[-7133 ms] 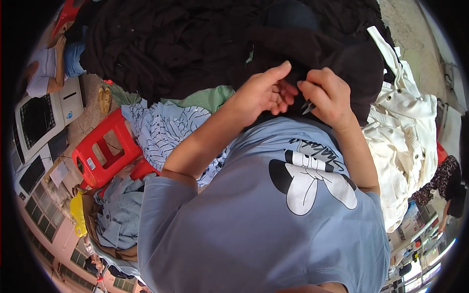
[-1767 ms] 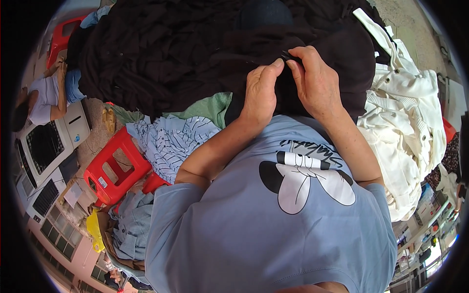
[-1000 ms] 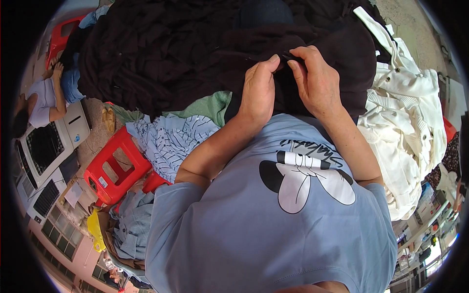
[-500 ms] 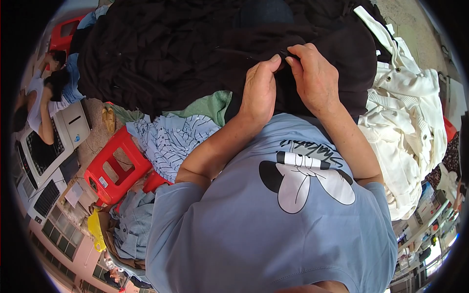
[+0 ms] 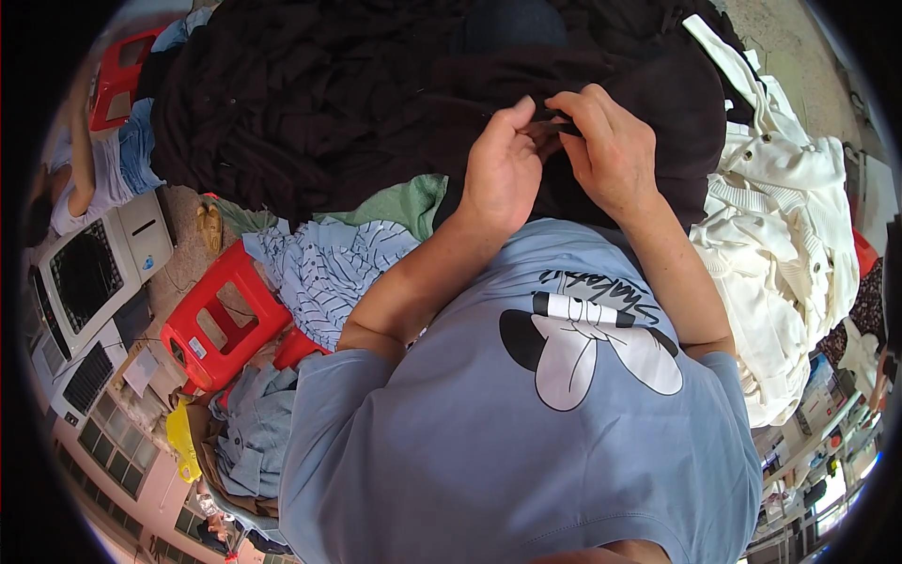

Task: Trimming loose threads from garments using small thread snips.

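A large heap of black cloth (image 5: 301, 103), looking like garments, spreads in front of me. My left hand (image 5: 503, 169) is at its near edge, palm turned inward, with thumb raised and fingers curled behind a fold of the cloth. Just right of it, my right hand (image 5: 611, 146) pinches the same black fabric between thumb and forefinger. A narrow dark edge of it runs between the two hands. Whether something small, such as a thread or button, sits in the pinch is too dark to make out.
White knit garments (image 5: 770, 207) with buttons are piled at the right. On the left lie a blue patterned shirt (image 5: 338, 273), a green cloth (image 5: 404, 202), a red plastic stool (image 5: 225, 320) and denim clothing (image 5: 258, 432). Beyond, a person's arm (image 5: 83, 155) shows near a white machine (image 5: 103, 263).
My hands have shifted slightly; the left thumb has risen and its fingers now show behind the dark edge. The person at the far left has moved an arm up.
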### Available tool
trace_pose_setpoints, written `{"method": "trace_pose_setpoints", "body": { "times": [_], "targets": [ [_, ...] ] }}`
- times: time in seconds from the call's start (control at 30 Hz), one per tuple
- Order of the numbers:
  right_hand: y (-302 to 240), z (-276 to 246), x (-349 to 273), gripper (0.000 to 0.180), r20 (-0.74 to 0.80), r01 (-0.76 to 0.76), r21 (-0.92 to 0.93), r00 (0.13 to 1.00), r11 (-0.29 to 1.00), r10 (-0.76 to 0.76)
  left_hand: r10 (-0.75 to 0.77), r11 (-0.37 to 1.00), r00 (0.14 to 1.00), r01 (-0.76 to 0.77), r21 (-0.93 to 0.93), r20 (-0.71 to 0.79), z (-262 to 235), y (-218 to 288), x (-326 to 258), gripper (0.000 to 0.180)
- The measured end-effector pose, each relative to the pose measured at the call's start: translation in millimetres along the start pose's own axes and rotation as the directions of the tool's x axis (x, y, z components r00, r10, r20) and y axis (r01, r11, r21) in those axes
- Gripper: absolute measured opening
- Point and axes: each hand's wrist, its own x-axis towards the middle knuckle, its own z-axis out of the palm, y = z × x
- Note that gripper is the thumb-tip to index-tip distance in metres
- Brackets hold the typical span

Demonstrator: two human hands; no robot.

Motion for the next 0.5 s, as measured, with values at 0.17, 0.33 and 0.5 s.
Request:
{"method": "trace_pose_setpoints", "body": {
  "times": [0.17,0.33,0.5],
  "targets": [
    [10.1,-7.8,-7.2,0.044,-0.105,0.116,-0.025,0.987,0.993,-0.118,-0.153,0.987,0.985,0.150,-0.055,-0.074,9.6,19.1,-5.1,0.033],
    [27.9,-17.7,-18.2,0.042,-0.204,0.077,-0.102,0.974,0.992,-0.096,-0.098,0.992,0.995,0.100,0.076,-0.034,-3.4,25.4,-13.5,0.028],
    [25.8,-18.8,-17.2,0.037,-0.076,-0.077,-0.063,0.994,0.995,0.072,0.022,0.982,1.000,-0.018,0.190,-0.017,-4.1,20.3,-16.9,0.028]
  ]
}}
